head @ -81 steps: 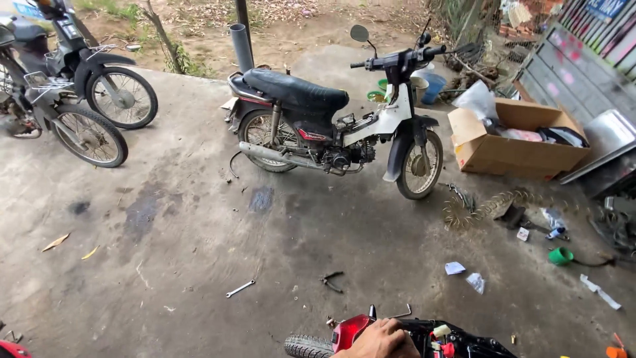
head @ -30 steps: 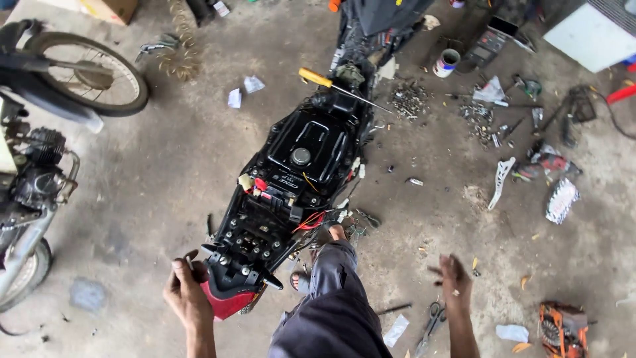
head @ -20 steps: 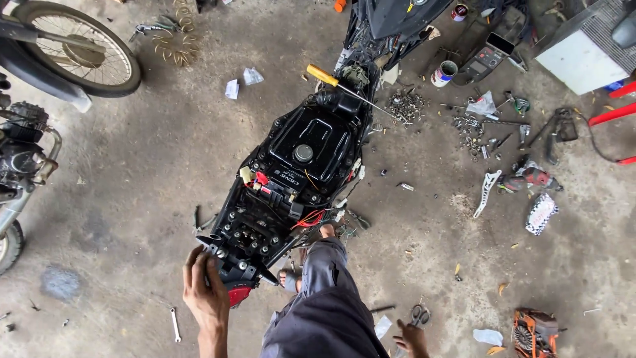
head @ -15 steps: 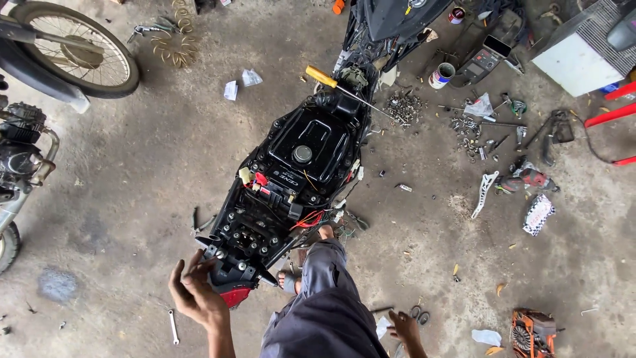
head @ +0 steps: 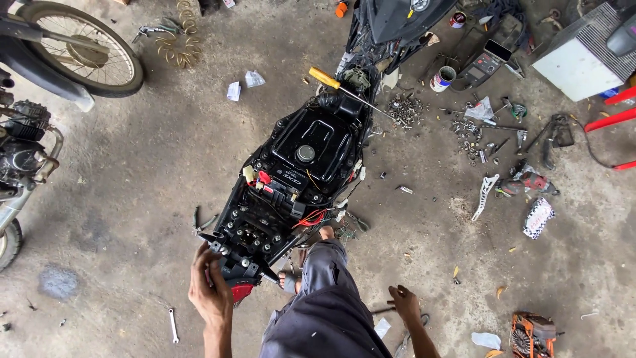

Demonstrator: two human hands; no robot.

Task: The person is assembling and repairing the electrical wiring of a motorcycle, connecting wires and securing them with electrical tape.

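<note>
A stripped black motorcycle stands in front of me, seat and panels off, tank, wiring and frame bare. My left hand is at its rear end, fingers closed round the left edge of the tail frame, just above the red tail light. My right hand hangs low on the right beside my grey-trousered leg. Its fingers point down at the concrete next to a thin dark tool, with nothing clearly in it. A yellow-handled screwdriver lies across the bike's front.
A spanner lies on the floor left of my arm, pliers by my right wrist. Bolts and small parts, a white bracket and an orange tool litter the right. Another motorcycle's wheel stands at the upper left.
The view swung from parked motorcycles down onto the stripped bike. My left hand rose onto the tail frame. My right hand lifted slightly beside my leg.
</note>
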